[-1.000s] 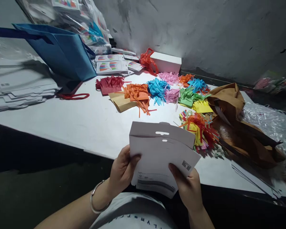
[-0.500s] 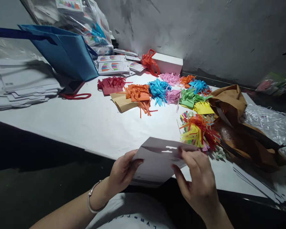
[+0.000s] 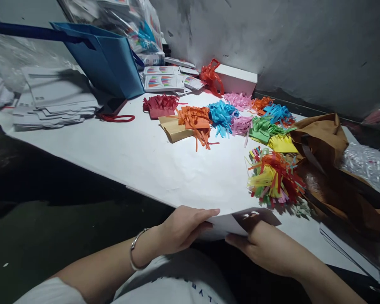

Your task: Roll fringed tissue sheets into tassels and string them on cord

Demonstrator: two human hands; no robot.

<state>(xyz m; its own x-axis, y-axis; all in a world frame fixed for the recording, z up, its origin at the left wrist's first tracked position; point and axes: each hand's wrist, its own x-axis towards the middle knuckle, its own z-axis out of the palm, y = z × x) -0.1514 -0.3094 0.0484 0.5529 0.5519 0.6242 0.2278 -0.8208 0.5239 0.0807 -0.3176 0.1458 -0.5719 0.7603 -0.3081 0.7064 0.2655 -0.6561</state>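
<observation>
My left hand (image 3: 182, 228) grips the left edge of a white folded card sleeve (image 3: 231, 223) at the near edge of the white table (image 3: 139, 156). My right hand (image 3: 261, 247) holds the sleeve's right side, fingers tucked under and into its opening. The sleeve lies almost flat, its hang-hole flap pointing right. A silver bangle (image 3: 136, 251) circles my left wrist. Just beyond the sleeve sits a mixed bundle of fringed paper strips (image 3: 274, 177) in red, yellow and green.
Piles of fringed paper in red (image 3: 160, 105), orange (image 3: 194, 120), blue (image 3: 221, 116), pink and green (image 3: 262, 128) spread across the table. A blue bag (image 3: 107, 63), a stack of white sleeves (image 3: 55, 105), a white box (image 3: 237, 79) and a brown bag (image 3: 329, 152) surround them.
The sleeve has dropped from upright and facing me to nearly flat at the table edge. My right hand moved from its lower corner to its opening. The view shifted left.
</observation>
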